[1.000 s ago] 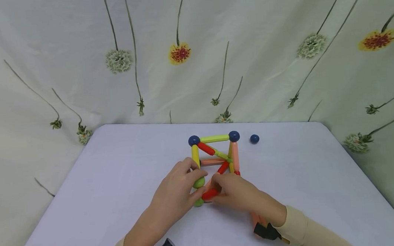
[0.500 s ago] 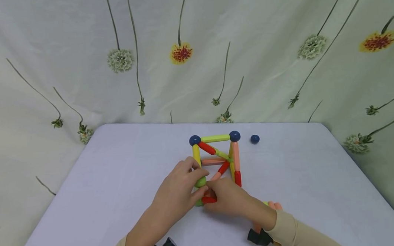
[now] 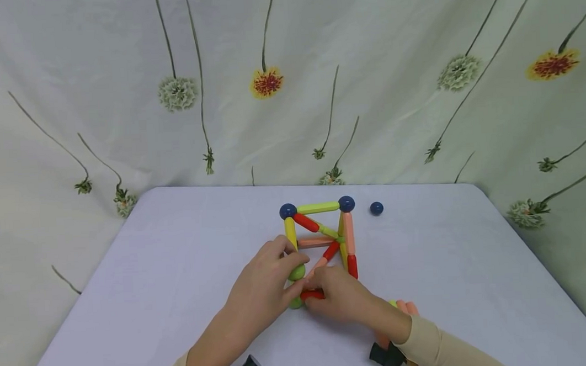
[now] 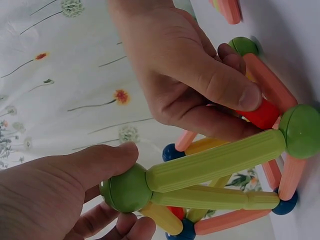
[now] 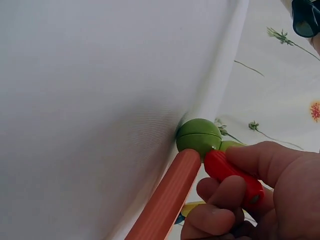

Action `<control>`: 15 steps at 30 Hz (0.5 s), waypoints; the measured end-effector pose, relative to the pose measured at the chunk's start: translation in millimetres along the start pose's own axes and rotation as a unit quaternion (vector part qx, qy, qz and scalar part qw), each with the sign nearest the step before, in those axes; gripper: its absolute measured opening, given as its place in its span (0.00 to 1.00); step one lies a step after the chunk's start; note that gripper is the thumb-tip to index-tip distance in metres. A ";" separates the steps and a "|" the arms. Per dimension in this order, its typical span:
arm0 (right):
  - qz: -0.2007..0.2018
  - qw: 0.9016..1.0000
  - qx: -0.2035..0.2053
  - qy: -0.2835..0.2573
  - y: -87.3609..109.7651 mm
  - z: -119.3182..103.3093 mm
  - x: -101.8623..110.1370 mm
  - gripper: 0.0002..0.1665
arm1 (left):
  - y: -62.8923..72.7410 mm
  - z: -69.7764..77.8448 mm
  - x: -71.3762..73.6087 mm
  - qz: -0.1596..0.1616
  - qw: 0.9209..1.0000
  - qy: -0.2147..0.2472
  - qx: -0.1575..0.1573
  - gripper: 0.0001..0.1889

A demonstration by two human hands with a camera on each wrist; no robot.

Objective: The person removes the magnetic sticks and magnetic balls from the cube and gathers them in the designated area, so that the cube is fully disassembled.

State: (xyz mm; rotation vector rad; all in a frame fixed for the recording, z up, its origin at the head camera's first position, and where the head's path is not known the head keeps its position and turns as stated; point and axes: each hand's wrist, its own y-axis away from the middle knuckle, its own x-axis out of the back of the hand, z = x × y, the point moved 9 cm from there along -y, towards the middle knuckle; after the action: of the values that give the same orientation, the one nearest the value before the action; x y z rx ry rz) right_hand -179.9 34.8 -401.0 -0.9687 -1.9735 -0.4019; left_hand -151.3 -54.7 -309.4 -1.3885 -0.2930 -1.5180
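Note:
My left hand (image 3: 260, 278) pinches the upper green ball (image 4: 130, 189) of a frame of magnetic rods and balls between thumb and fingers. A yellow-green rod (image 4: 215, 160) runs from that ball to a lower green ball (image 4: 302, 131) at the table. With thumb and fingers my right hand (image 3: 343, 293) pinches a short red rod (image 5: 232, 177), one end right at the lower green ball. A salmon rod (image 5: 165, 200) extends from the same ball close along the table. Two dark blue balls top the far side, joined by a lime rod (image 3: 317, 207).
A loose dark blue ball (image 3: 376, 208) lies right of the frame. Several loose salmon rods (image 3: 406, 307) lie by the right wrist, partly hidden under the arm. The white table (image 3: 177, 255) ends at a flowered cloth (image 3: 382, 79) behind.
My right hand has shifted slightly left and toward me, bringing the red rod lower and flatter against the lower green ball. The left hand keeps its hold on the upper ball.

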 end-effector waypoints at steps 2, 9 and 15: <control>0.010 1.000 0.004 -0.016 2.2 0.0 3.1 0.13 | 0.1 0.8 0.3 0.001 1.000 -0.002 -0.003 0.16; 0.060 0.997 -0.017 -0.052 14.6 6.6 22.4 0.11 | 0.3 1.6 0.8 0.003 1.000 -0.003 -0.003 0.17; 0.075 0.988 -0.091 -0.096 34.7 23.8 38.9 0.15 | 0.1 2.1 0.9 0.004 1.000 -0.014 -0.003 0.16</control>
State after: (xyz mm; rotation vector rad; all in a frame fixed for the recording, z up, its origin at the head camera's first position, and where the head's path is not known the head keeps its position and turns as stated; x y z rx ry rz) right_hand -179.3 90.0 -385.5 -1.3061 -2.0452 -0.4234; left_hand -149.8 -53.7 -308.0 -1.4142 -0.3004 -1.4954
